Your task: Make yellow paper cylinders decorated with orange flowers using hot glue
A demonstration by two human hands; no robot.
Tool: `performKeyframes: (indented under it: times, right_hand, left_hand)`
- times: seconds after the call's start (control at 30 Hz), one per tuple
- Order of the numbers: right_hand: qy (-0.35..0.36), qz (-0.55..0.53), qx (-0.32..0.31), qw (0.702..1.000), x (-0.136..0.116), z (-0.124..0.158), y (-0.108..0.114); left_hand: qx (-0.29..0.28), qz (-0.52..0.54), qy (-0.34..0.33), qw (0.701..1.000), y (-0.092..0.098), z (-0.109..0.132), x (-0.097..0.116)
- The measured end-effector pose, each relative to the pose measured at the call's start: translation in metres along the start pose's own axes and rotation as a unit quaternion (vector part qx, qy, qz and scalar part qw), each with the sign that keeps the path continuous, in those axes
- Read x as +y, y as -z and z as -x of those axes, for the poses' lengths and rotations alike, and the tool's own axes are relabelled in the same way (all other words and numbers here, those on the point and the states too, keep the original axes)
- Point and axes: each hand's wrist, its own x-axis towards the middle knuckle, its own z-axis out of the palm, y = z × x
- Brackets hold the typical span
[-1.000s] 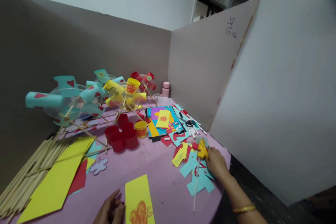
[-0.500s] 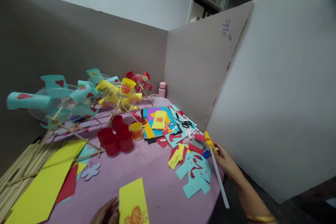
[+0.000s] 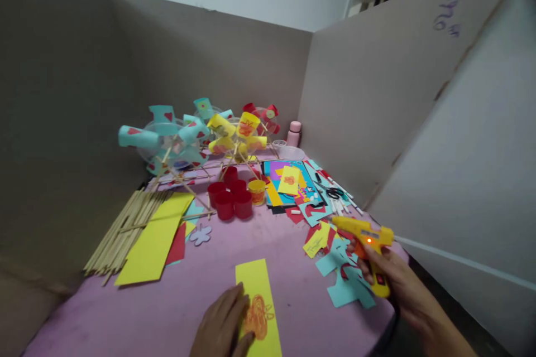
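Note:
A yellow hot glue gun (image 3: 355, 228) with a small orange light glowing on its side is gripped in my right hand (image 3: 383, 268). Its nozzle points left, above paper scraps, and a long pale glue stick (image 3: 460, 266) runs out of its back. On the near part of the table, a yellow paper strip (image 3: 251, 273) bears an orange drawing. My left hand (image 3: 221, 321) rests with outstretched fingers on the strip's left edge. Several red paper rings (image 3: 225, 205) stand grouped beside a yellow ring (image 3: 257, 192) beyond the strip.
Blue (image 3: 163, 136), yellow (image 3: 237, 134) and red pinwheel-like models (image 3: 262, 114) stand at the back. Wooden sticks (image 3: 125, 228) and yellow sheets (image 3: 154, 245) lie left. Blue scraps (image 3: 347, 279), scissors (image 3: 334, 192) and markers lie right. Grey panels (image 3: 209, 56) wall the table.
My right hand has turned the glue gun so its side faces me and its nozzle points left. My left hand has moved onto the yellow strip. The view has shifted left.

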Motion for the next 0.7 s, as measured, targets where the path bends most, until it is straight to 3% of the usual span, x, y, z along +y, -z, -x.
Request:
performKeyframes:
  times: [0.1,0.23,0.37,0.47,0.63,0.7]
  right_hand:
    - [-0.026,0.079,-0.088,0.993,0.011,0.013,-0.035]
    - [-0.044,0.183,-0.126,0.974,0.025,0.023,-0.08]
    - [-0.003,0.297,-0.153,0.942,0.035,0.024,-0.108]
    - [0.031,0.379,-0.166,0.91,0.047,0.024,-0.111]
    - [0.141,0.483,-0.208,0.839,0.066,0.023,-0.095]
    - [0.145,0.503,-0.23,0.82,0.069,0.022,-0.092]
  left_hand:
    - [-0.03,-0.082,-0.034,0.996,-0.001,0.0,0.01]
    - [-0.071,-0.125,-0.056,0.988,0.0,0.0,0.019]
    - [-0.084,-0.128,-0.052,0.987,0.001,0.0,0.024]
    - [-0.078,-0.116,-0.037,0.989,0.0,0.0,0.025]
    - [-0.059,-0.088,-0.013,0.994,-0.002,0.001,0.023]
    - [-0.042,-0.074,-0.007,0.996,-0.002,0.0,0.022]
